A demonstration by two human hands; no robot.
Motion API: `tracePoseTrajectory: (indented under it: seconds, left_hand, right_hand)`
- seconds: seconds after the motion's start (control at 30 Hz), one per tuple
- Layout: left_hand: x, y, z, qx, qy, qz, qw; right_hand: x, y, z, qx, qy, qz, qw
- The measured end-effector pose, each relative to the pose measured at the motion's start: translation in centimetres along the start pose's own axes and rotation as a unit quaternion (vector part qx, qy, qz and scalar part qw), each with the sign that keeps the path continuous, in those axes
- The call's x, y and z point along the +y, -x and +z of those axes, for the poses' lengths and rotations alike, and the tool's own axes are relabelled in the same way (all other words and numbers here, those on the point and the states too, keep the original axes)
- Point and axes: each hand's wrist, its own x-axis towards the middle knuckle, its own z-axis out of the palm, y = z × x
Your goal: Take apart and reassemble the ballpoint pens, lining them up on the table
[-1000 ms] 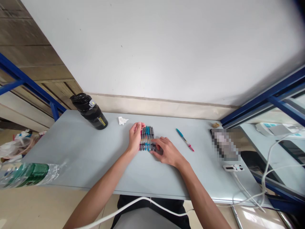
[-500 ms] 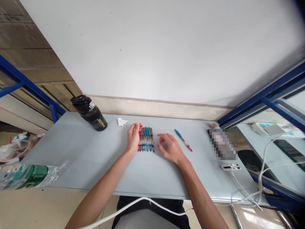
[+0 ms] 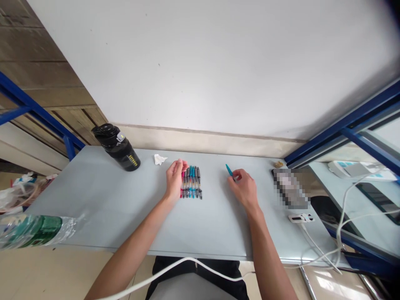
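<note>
Head view: on the grey table [image 3: 212, 233], pens are lined up side by side in a close row of pens [image 3: 191, 182], with pink, grey and teal ends pointed away from the body. The left edge of the row is flanked by the left hand [image 3: 175, 179], its thumb and fingers drawn close together; whether a pen is gripped there cannot be told. Well apart to the right of the row, a teal-ended pen [image 3: 229, 170] is pinched between the thumb and fingers of the right hand [image 3: 245, 187]; its teal end is left showing, tilted away, while the remainder seems to be covered by the hand. Beyond the row to the left, a crumpled white tissue [image 3: 159, 159] is seen, and farther left of it a black bottle [image 3: 120, 150] is stood. Far left of the row and nearer the body, a clear bottle [image 3: 46, 229] with a green label is seen. Far right of the row, a blurred-out dark object [image 3: 290, 187] is placed, with a small white device [image 3: 301, 218] set nearer the body.
</note>
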Motion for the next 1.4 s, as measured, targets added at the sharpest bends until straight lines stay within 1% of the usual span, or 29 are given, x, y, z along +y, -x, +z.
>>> tracePoseTrajectory:
  seconds: [0.03,0.07,0.1,0.17,0.2,0.27,0.33,0.4,0.47,0.57,0.63,0.73,0.87,0.93,1.03,1.13,1.23,1.3,1.4]
  left_hand:
    - [0.1,0.1,0.1,-0.001,-0.001,-0.002,1.0]
    - [0.1,0.1,0.1,-0.001,-0.001,-0.003,1.0]
    - [0.2,0.1,0.1,-0.001,-0.001,-0.004,1.0]
    - [0.2,0.1,0.1,-0.003,0.002,-0.009,1.0]
    - [0.2,0.1,0.1,-0.005,0.004,-0.011,1.0]
    - [0.2,0.1,0.0,-0.011,0.01,-0.015,1.0]
    - [0.1,0.0,0.0,-0.019,0.012,-0.017,1.0]
    - [0.1,0.1,0.0,-0.031,0.012,-0.018,0.999]
    - [0.2,0.2,0.0,-0.045,0.012,-0.022,0.999]
    - [0.5,0.4,0.2,-0.066,0.002,-0.027,0.997]
    - [0.8,0.7,0.4,-0.091,-0.014,-0.024,0.995]
    - [1.0,1.3,0.7,-0.157,-0.021,-0.028,0.987]
    - [1.2,2.3,1.1,-0.255,0.023,-0.076,0.964]
    - [1.3,2.7,1.3,-0.292,0.048,-0.1,0.95]
    - [1.6,3.0,1.3,-0.322,0.07,-0.109,0.938]
    - [1.7,2.9,1.3,-0.323,0.061,-0.1,0.939]
    - [1.7,2.9,1.3,-0.301,0.03,-0.088,0.949]
    - [1.6,2.8,1.4,-0.278,0.001,-0.078,0.957]
    - [1.6,2.7,1.4,-0.225,-0.048,-0.064,0.971]
  right_hand:
    - [-0.8,0.2,0.1,0.0,-0.08,0.011,0.997]
    - [-1.6,0.4,0.3,-0.008,-0.175,0.026,0.984]
    - [-2.4,0.7,0.4,-0.025,-0.275,0.039,0.96]
    - [-3.6,1.0,0.5,-0.077,-0.442,0.069,0.891]
    - [-4.1,1.2,0.4,-0.105,-0.501,0.086,0.855]
    - [-4.8,1.4,0.3,-0.148,-0.576,0.121,0.795]
    - [-5.2,1.5,0.1,-0.168,-0.618,0.148,0.754]
    - [-5.4,1.6,-0.1,-0.176,-0.642,0.165,0.728]
    - [-5.6,1.7,-0.2,-0.186,-0.65,0.179,0.715]
    - [-5.8,1.8,-0.3,-0.224,-0.642,0.198,0.706]
    - [-5.9,2.0,-0.1,-0.267,-0.622,0.205,0.707]
    - [-6.0,2.5,0.2,-0.341,-0.579,0.207,0.711]
    - [-5.9,3.2,0.9,-0.427,-0.534,0.202,0.701]
    - [-5.8,3.3,1.1,-0.447,-0.528,0.194,0.696]
    - [-5.7,3.4,1.2,-0.442,-0.528,0.177,0.703]
    - [-5.6,3.3,1.3,-0.436,-0.526,0.166,0.711]
    - [-5.5,3.4,1.5,-0.436,-0.521,0.159,0.717]
    - [-5.5,3.4,1.8,-0.427,-0.507,0.144,0.735]
    - [-5.5,3.5,2.3,-0.402,-0.476,0.102,0.775]
